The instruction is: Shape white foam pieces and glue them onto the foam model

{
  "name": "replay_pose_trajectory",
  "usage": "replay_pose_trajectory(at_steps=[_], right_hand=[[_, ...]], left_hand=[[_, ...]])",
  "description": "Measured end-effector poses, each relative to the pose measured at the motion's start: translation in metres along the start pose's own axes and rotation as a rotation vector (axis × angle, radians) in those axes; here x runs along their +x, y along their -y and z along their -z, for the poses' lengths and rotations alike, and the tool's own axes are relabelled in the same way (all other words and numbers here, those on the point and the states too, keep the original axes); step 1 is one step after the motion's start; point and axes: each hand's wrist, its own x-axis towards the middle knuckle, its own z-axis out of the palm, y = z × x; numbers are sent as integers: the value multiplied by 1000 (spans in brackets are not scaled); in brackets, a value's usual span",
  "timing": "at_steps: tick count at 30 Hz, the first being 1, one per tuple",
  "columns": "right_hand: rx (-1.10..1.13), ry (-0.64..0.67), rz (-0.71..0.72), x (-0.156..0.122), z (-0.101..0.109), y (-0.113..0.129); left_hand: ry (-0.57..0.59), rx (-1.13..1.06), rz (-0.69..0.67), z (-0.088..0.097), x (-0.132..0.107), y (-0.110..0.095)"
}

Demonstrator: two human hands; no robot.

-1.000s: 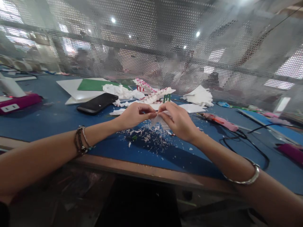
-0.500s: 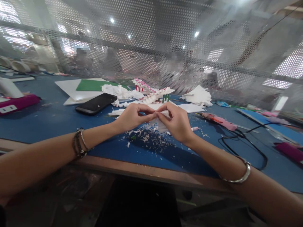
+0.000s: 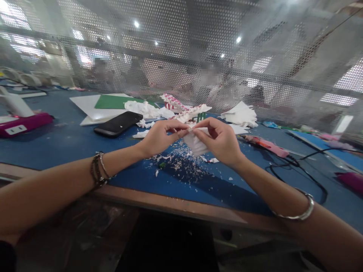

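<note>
A thin white tissue (image 3: 196,146), creased and hanging down, is between my two hands above the blue table. My left hand (image 3: 164,136) is closed, thumb and forefinger pinching at the tissue's upper left edge. My right hand (image 3: 222,139) grips the same tissue with fingers and thumb pressed together, its tips close to the left ones. What exactly lies between the fingertips is too small to make out. Below them, white and pinkish scraps (image 3: 184,164) are scattered on the table. One small green bit (image 3: 162,165) lies among them.
A black phone (image 3: 118,124) lies left of my hands. Behind are crumpled white tissue (image 3: 141,108), a green sheet (image 3: 110,102) and small stands of pink-and-white pieces (image 3: 171,101). Folded white tissues (image 3: 241,115) lie back right. A pink-handled tool (image 3: 269,146) trails a black cord at right.
My right hand has shifted a little right and outward, and more of the white tissue shows between the hands. The whole view has moved slightly.
</note>
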Motion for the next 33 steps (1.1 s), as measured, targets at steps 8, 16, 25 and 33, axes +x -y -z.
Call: replay_pose_trajectory(at_steps=[8,16,25,33], right_hand=[[280,68,-103,3,1,3],[340,90,-126,1,-1,3],[211,27,-11,-5,-7,5],[171,-44,87,-6,-7,4]], left_hand=[[-1,-185,100,1,0,-3],[25,-293,179,0,0,1],[-13,-390,224,-4,0,2],[-58,-253,67,-1,-3,-6]])
